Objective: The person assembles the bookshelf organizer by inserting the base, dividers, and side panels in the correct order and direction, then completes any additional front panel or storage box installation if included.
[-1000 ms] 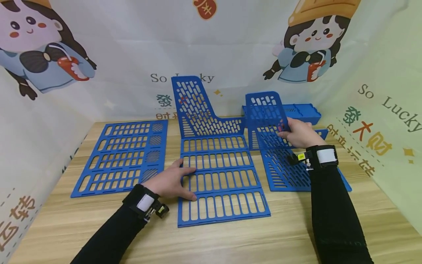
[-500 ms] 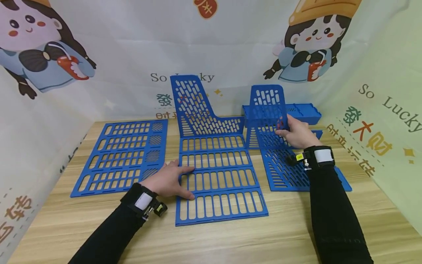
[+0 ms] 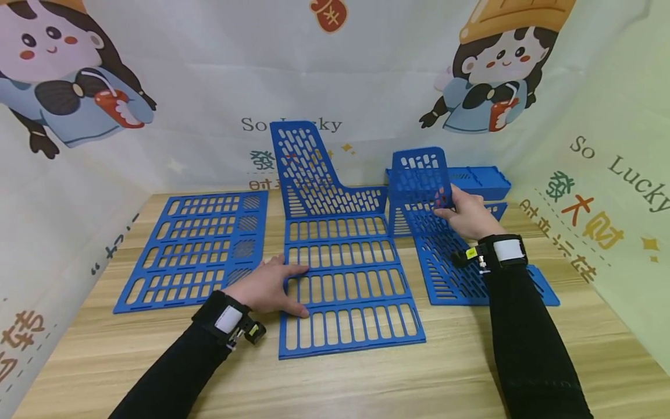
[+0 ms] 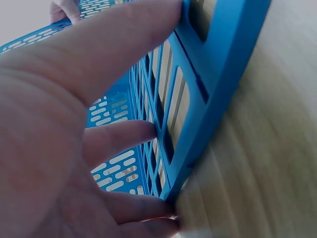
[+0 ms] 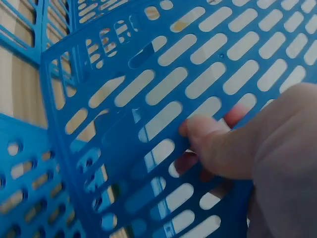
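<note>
Head view showed the left hand (image 3: pixel 268 285), fingers spread, resting on the left edge of the blue four-row slotted panel (image 3: pixel 345 268), apparently steadying it flat on the wooden table (image 3: pixel 366 384). Right of the standing L-shaped panel (image 3: pixel 316 174), the right hand (image 3: pixel 468 214) pinched a perforated side panel (image 3: pixel 419 181) between thumb and fingers, seemingly to keep it from toppling.

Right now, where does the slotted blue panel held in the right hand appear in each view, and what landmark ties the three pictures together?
Head: right of centre, the slotted blue panel is raised, its edge in the right hand.
Left wrist: upper left corner, small and cut off by the frame.
Right wrist: large, across most of the picture, with the hand over it at right.
Shared landmark: the right hand, at the panel in all three.
</note>
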{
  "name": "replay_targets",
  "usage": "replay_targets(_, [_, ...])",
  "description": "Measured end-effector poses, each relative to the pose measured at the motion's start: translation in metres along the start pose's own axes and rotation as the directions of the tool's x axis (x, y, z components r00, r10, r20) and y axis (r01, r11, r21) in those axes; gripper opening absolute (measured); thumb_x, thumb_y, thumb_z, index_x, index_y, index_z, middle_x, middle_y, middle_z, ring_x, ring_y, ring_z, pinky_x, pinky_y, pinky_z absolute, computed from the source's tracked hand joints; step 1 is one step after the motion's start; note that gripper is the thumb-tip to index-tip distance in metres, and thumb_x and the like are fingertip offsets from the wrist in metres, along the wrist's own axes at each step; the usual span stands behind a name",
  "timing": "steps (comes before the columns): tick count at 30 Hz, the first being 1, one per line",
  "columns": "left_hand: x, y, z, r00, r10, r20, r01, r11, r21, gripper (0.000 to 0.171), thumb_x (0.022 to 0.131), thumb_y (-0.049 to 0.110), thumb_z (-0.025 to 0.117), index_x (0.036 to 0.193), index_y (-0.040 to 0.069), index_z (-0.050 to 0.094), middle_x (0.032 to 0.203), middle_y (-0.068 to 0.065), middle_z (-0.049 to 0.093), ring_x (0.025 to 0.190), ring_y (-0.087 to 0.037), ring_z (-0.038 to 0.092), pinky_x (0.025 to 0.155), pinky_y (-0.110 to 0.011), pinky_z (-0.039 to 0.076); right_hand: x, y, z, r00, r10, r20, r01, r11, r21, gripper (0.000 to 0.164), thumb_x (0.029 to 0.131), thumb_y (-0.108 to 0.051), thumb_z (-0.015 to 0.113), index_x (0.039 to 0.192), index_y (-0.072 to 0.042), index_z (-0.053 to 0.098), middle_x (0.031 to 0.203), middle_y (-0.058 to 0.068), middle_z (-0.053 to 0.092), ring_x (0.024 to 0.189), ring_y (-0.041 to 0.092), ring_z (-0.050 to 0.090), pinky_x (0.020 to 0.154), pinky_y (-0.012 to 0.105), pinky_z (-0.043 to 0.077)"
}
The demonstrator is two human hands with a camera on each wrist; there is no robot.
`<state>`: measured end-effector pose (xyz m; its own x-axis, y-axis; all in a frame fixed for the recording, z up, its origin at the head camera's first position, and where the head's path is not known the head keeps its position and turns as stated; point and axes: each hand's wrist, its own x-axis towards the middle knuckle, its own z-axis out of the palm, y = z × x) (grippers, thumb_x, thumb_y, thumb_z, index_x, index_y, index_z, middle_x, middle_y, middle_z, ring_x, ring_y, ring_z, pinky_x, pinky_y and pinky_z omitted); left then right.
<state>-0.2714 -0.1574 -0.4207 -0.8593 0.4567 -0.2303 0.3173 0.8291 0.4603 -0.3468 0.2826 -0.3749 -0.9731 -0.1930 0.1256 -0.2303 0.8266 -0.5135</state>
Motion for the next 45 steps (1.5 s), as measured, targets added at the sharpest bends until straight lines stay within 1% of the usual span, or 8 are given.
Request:
replay_targets(4, [0.000, 0.000, 0.000, 1.000, -0.018, 0.001, 0.018, 1.000, -0.011, 0.097, 0.083, 0.050, 0.096, 0.164, 0.016, 0.055, 0.174, -0.041, 0.024, 0.159, -0.067, 0.025, 0.124, -0.081, 0.031, 0.001, 0.003, 0.004, 0.996, 0.065, -0.064, -0.072, 0.991, -0.110, 0.022, 0.112, -0.026, 0.067, 0.118, -0.006, 0.064, 0.112, 0.025, 0.077, 0.121, 0.050, 0.064, 0.117, 0.074, 0.016])
replay_targets(8, [-0.001, 0.001, 0.000, 1.000, -0.019, 0.007, 0.019, 1.000, -0.015, 0.097, 0.082, 0.050, 0.097, 0.164, 0.017, 0.055, 0.175, -0.041, 0.022, 0.159, -0.067, 0.024, 0.122, -0.080, 0.035, 0.000, 0.009, 0.009, 0.995, 0.101, 0.022, -0.095, 0.980, -0.173, 0.019, 0.112, -0.019, 0.064, 0.121, -0.005, 0.074, 0.125, 0.023, 0.078, 0.131, 0.052, 0.062, 0.118, 0.077, 0.016])
replay_targets(14, [0.000, 0.002, 0.001, 1.000, -0.006, 0.012, 0.006, 1.000, -0.011, 0.097, 0.082, 0.051, 0.096, 0.163, 0.016, 0.056, 0.174, -0.041, 0.024, 0.159, -0.068, 0.024, 0.124, -0.079, 0.034, -0.003, 0.008, 0.008, 0.998, 0.052, 0.033, -0.046, 0.985, -0.165, 0.018, 0.111, -0.010, 0.061, 0.108, -0.002, 0.077, 0.111, 0.022, 0.081, 0.121, 0.049, 0.068, 0.117, 0.071, 0.022])
replay_targets(30, [-0.001, -0.002, -0.001, 1.000, -0.029, 0.005, 0.029, 0.999, -0.017, 0.098, 0.082, 0.053, 0.096, 0.164, 0.018, 0.055, 0.176, -0.037, 0.024, 0.161, -0.060, 0.030, 0.123, -0.076, 0.038, -0.004, 0.004, -0.003, 0.993, 0.099, 0.060, -0.082, 0.968, -0.237, 0.023, 0.108, -0.004, 0.061, 0.125, -0.002, 0.077, 0.123, 0.020, 0.082, 0.132, 0.047, 0.065, 0.113, 0.071, 0.019])
replay_targets(33, [-0.002, -0.003, -0.002, 1.000, -0.029, 0.003, 0.029, 0.999, -0.019, 0.098, 0.082, 0.053, 0.096, 0.164, 0.018, 0.055, 0.176, -0.037, 0.023, 0.162, -0.060, 0.029, 0.123, -0.077, 0.037, -0.001, 0.003, -0.002, 0.992, 0.092, 0.083, -0.070, 0.968, -0.241, 0.024, 0.110, -0.010, 0.060, 0.129, 0.001, 0.071, 0.126, 0.023, 0.080, 0.133, 0.049, 0.061, 0.113, 0.072, 0.018])
replay_targets(38, [-0.002, -0.004, -0.002, 0.999, -0.032, 0.005, 0.032, 0.999, -0.021, 0.098, 0.082, 0.052, 0.097, 0.164, 0.018, 0.055, 0.177, -0.037, 0.022, 0.161, -0.059, 0.030, 0.122, -0.076, 0.039, 0.004, -0.002, 0.005, 0.992, 0.073, 0.107, -0.047, 0.972, -0.231, 0.062, 0.115, -0.022, 0.055, 0.162, 0.014, 0.036, 0.141, 0.034, 0.068, 0.138, 0.053, 0.055, 0.113, 0.070, 0.019])
replay_targets(41, [-0.001, -0.003, -0.001, 0.999, -0.040, 0.020, 0.041, 0.998, -0.040, 0.097, 0.083, 0.049, 0.097, 0.165, 0.020, 0.054, 0.179, -0.034, 0.018, 0.162, -0.058, 0.029, 0.123, -0.074, 0.039, 0.007, -0.011, 0.018, 0.995, 0.009, 0.099, 0.009, 0.982, -0.189, 0.064, 0.116, -0.020, 0.055, 0.164, 0.014, 0.031, 0.144, 0.032, 0.067, 0.139, 0.050, 0.059, 0.114, 0.067, 0.021])
replay_targets(45, [0.001, -0.003, 0.000, 0.998, -0.045, 0.037, 0.048, 0.997, -0.064, 0.096, 0.084, 0.046, 0.097, 0.166, 0.022, 0.052, 0.181, -0.032, 0.013, 0.163, -0.057, 0.028, 0.124, -0.072, 0.039, 0.013, -0.034, 0.041, 0.989, -0.076, 0.130, 0.099, 0.979, -0.179, 0.064, 0.117, -0.022, 0.053, 0.166, 0.014, 0.030, 0.120, 0.023, 0.077, 0.125, 0.042, 0.068, 0.115, 0.063, 0.025])
